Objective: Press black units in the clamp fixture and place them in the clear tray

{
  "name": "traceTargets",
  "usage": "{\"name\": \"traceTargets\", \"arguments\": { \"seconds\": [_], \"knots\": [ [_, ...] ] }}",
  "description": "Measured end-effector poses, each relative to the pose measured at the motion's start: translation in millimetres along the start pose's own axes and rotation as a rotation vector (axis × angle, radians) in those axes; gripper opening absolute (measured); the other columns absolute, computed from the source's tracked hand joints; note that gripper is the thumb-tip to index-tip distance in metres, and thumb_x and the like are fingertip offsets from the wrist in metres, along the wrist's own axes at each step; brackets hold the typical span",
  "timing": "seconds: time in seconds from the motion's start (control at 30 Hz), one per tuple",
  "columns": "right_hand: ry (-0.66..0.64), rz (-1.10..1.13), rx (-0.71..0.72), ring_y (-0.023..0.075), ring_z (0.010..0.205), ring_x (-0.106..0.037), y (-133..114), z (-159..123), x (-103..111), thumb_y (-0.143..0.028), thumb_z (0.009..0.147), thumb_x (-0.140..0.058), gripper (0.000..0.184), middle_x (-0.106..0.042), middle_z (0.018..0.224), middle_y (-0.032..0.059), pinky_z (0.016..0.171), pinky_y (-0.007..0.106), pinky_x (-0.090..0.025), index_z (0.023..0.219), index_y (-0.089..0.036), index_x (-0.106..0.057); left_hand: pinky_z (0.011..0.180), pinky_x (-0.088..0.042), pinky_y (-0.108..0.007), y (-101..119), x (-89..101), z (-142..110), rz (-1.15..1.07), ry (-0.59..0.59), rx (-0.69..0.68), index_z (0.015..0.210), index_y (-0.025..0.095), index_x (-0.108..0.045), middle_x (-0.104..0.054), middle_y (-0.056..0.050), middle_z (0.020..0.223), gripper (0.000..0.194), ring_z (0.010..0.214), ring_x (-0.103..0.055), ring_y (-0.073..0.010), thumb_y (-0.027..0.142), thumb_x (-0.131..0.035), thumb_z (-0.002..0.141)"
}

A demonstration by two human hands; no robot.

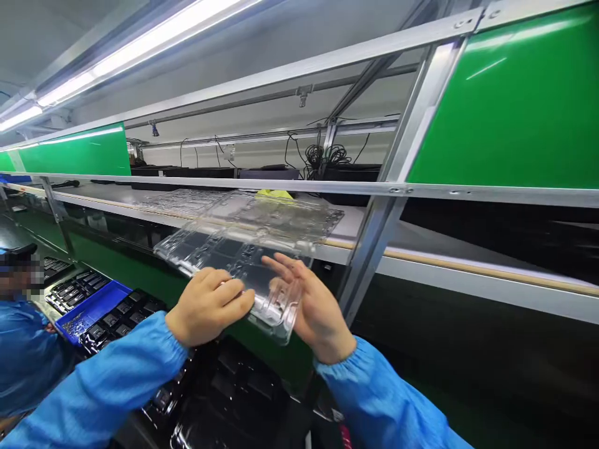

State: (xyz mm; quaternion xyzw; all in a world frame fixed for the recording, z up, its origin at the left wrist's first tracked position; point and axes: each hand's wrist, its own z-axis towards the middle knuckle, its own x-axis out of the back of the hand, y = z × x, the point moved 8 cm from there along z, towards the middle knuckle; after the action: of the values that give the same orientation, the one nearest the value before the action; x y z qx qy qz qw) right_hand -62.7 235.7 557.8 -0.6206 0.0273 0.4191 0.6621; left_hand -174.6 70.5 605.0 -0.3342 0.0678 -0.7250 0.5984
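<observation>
Left hand (208,305) holding tight to a clear plastic tray (248,240), right hand (321,312) open against its corner, fingers spread, both up before a metal shelf (449,259).

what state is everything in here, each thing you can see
left hand, gripping the tray's edge
right hand, open, fingers against the tray
clear plastic blister tray, lifted, tilted, empty
clear trays on the shelf, lying flat
fluorescent light, on
black trays, loaded with dark items
blue tray, lying among the black trays
</observation>
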Motion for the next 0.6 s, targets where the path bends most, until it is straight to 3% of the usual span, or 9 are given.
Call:
{"name": "traceTargets", "arguments": {
  "seconds": [0.13,0.23,0.4,0.6],
  "knots": [
    [0.11,-0.026,0.021,0.0127,0.064,-0.064,-9,-7,46,-0.056,0.082,-0.085,0.047,-0.079,0.124,0.0093,0.055,0.027,-0.053,0.114,-0.023,-0.074,0.079,-0.047,-0.037,-8,-66.3,37,0.012,-0.036,-0.062,0.113,0.023,-0.071,-0.076,-0.003,0.102,0.017,0.092,-0.061,-0.0194,0.019,-0.056,0.106],
    [0.147,-0.076,0.023,0.0138,0.062,-0.064,-8,-27,70,-0.059,0.083,-0.083,0.051,-0.08,0.121,0.0097,0.053,0.028,-0.051,0.118,-0.024,-0.072,0.079,-0.046,-0.038,-6,-102.2,50,-0.019,-0.081,-0.081,0.117,0.023,-0.07,-0.075,-0.005,0.106,0.02,0.094,-0.06,-0.0206,0.021,-0.053,0.108],
    [0.197,-0.213,-0.066,0.0152,0.058,-0.063,15,-74,110,-0.063,0.078,-0.087,0.056,-0.08,0.096,0.0099,0.053,0.028,-0.047,0.111,-0.019,-0.074,0.084,-0.045,-0.041,-10,-133.1,58,-0.048,-0.102,-0.062,0.125,0.024,-0.069,-0.074,-0.008,0.111,0.027,0.099,-0.059,-0.0239,0.016,-0.051,0.106],
    [0.406,-0.275,-0.214,0.0151,0.057,-0.06,52,-139,184,-0.06,0.071,-0.088,0.05,-0.075,0.081,0.0054,0.055,0.028,-0.043,0.097,-0.019,-0.076,0.084,-0.043,-0.043,-48,-177.2,83,-0.081,-0.209,0.04,0.123,0.024,-0.072,-0.075,-0.011,0.115,0.035,0.1,-0.059,-0.0266,0.011,-0.045,0.105]
  ]
}}
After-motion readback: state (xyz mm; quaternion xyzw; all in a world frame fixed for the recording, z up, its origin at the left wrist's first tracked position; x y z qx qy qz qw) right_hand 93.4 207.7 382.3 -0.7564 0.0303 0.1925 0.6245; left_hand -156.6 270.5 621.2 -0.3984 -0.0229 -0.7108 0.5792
